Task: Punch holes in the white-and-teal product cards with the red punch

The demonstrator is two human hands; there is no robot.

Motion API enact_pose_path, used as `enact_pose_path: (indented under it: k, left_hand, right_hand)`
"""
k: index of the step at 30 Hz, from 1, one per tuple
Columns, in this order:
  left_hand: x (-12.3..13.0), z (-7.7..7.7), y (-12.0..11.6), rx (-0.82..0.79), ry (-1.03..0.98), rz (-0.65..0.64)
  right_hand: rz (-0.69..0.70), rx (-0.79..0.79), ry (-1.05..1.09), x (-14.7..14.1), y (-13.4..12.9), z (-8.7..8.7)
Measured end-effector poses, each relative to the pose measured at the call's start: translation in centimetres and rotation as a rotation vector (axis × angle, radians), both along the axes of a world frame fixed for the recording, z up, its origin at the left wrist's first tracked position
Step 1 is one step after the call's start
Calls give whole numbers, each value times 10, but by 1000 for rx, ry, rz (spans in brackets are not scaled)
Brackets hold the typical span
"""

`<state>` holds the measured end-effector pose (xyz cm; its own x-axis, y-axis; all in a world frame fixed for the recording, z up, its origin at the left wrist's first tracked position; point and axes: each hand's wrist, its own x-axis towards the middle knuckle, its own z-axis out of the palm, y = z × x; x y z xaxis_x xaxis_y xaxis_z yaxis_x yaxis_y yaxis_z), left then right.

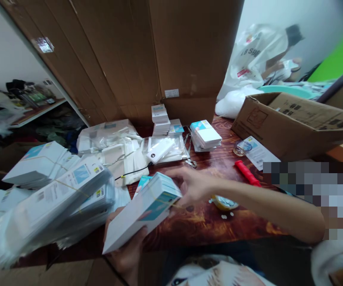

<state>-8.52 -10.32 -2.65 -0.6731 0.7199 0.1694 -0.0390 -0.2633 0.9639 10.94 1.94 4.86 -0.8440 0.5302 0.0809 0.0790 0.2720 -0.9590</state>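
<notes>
A thick stack of white cards with teal print (156, 202), a rubber band around it, is tilted up above the table's near edge. My left hand (128, 248) grips its lower end from beneath, thumb on the near side. At the stack's upper right end, my right hand (189, 184) is closed, its fingers by the rubber band; the fingertips are partly hidden and slightly blurred. Left of the stack lie banded bundles of cards in clear plastic sleeves (61, 190). A teal card (142, 184) shows behind the held stack.
Small card stacks (205, 135), plastic packets (165, 149) and a black cable (134, 172) lie behind. To the right are a red tool handle (247, 173), a tape roll (239, 148), a yellow-rimmed container (225, 202) and an open carton (290, 123). Large cardboard (124, 59) stands at the back.
</notes>
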Motion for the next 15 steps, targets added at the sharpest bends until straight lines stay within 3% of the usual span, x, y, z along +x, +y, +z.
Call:
enact_pose_path:
  k: [3, 6, 8, 11, 12, 15]
  left_hand:
    - [17, 1, 6, 25, -278, 9]
    - [29, 20, 13, 2, -427, 74]
    - [29, 33, 14, -27, -418, 58]
    - [16, 43, 13, -199, -478, 27]
    - [12, 44, 12, -290, -525, 51]
    - [3, 43, 15, -487, -638, 125]
  right_hand:
    - [-250, -484, 328, -29, -33, -50]
    - [-268, -863, 364, -55, -67, -87]
    - [-302, -805, 381, -55, -74, -93]
    - [-439, -400, 298, -28, -55, -77]
    - [-539, -307, 273, -13, -43, -69]
    - [-836, -267, 356, 36, -3, -45]
